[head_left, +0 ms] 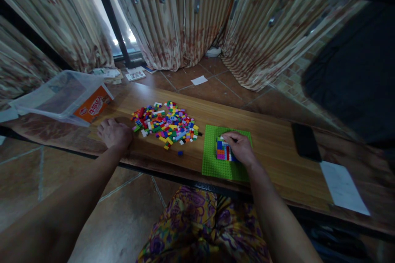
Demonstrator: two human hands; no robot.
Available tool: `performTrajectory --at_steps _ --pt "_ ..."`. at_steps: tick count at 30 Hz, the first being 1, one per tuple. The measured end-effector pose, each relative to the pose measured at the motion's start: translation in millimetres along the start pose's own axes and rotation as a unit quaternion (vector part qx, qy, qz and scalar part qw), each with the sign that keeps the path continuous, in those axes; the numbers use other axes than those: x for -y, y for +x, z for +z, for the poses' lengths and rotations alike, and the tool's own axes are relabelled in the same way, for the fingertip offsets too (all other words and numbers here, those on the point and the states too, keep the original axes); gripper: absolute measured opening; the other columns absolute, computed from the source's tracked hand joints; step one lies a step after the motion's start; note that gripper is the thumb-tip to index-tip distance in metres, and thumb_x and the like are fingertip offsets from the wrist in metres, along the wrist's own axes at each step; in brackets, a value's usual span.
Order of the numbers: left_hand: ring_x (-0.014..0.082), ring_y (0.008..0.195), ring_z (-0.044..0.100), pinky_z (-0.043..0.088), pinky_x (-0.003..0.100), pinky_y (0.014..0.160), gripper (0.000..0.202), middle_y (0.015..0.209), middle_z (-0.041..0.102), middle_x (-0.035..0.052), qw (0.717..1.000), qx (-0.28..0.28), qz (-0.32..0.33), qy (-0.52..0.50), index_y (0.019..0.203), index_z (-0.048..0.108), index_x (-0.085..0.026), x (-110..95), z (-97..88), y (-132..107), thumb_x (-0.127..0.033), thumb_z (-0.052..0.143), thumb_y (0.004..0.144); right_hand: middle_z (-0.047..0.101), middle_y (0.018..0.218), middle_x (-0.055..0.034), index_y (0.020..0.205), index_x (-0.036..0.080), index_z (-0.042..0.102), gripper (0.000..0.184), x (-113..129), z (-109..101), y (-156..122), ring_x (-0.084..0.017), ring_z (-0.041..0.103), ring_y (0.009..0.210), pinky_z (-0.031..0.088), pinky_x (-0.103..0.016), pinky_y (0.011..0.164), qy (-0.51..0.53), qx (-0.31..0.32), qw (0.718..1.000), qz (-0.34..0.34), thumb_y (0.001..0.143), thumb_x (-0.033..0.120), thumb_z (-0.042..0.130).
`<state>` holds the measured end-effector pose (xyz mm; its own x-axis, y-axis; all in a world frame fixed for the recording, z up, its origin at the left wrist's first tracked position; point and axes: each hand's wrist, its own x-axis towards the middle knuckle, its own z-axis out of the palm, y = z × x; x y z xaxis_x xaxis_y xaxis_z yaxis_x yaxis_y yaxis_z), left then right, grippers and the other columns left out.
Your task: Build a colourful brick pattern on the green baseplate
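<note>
My left hand (112, 132) lies flat on the wooden board, fingers stretched out, left of a loose pile of colourful toy bricks (168, 121). It holds nothing. On the right, a green baseplate (210, 160) carries a low block of joined bricks (221, 152) in blue, orange, pink, red and white. My right hand (240, 146) reaches over this block with fingers pinched together at its far edge. Whatever is between those fingertips is hidden. The hand also covers the right part of the block. A single blue brick (180, 153) sits apart from the pile, nearer to me.
A clear plastic bin (66, 104) with an orange label stands at the left end. To the right lie a black phone (306, 141) and a white sheet of paper (344, 187). Striped curtains (185, 20) hang beyond the table, with papers on the tiled floor.
</note>
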<state>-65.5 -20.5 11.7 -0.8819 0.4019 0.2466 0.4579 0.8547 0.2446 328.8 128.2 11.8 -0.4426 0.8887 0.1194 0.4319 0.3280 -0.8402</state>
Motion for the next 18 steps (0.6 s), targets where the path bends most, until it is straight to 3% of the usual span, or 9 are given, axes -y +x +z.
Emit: performTrajectory --at_steps 13,18 --pt "0.0355 0.119 0.047 0.037 0.05 0.1 0.037 0.124 0.056 0.0237 1.0 -0.003 0.002 -0.008 0.115 0.058 -0.005 -0.7 -0.1 -0.9 -0.02 0.042 0.086 0.073 0.089 -0.0041 0.082 0.023 0.074 0.031 -3.7 -3.7 2.2 -0.021 0.065 0.086 0.048 -0.037 0.084 -0.046 0.03 0.998 -0.011 0.086 0.047 0.055" --pt "0.0365 0.119 0.047 0.038 0.049 0.098 0.039 0.125 0.056 0.0242 1.0 -0.002 0.002 -0.005 0.115 0.057 -0.004 -0.4 -0.3 -0.7 -0.021 0.041 0.085 0.074 0.099 -0.0047 0.098 0.026 0.073 0.04 -0.9 -9.7 1.5 -0.021 0.067 0.095 0.049 -0.039 0.09 0.058 0.014 0.996 0.071 0.09 0.053 0.044"
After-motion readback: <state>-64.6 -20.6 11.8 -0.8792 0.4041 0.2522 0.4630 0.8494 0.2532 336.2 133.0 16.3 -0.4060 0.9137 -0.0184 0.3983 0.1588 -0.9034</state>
